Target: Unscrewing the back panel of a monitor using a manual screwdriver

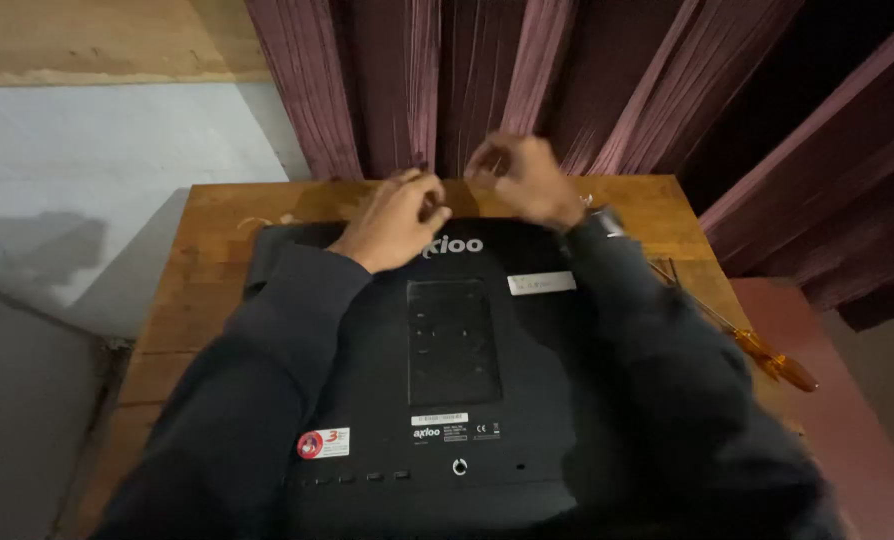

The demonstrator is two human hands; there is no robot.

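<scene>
the black monitor (447,380) lies face down on the table (207,290), stiff, weighty (screen fragile), best gripped by its edges; left hand (399,220) and right hand (527,180) curl, seemingly empty, at its twelve o'clock edge.

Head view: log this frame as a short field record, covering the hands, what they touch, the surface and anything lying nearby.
left hand: fingers curled, resting on the far edge of the black device back panel
right hand: fingers bent, at the same far edge; whether it grips anything cannot be told
device: lies back-up, flat on the wooden table
nearby: orange-handled screwdriver on the table's right side, untouched
background: maroon curtain
</scene>
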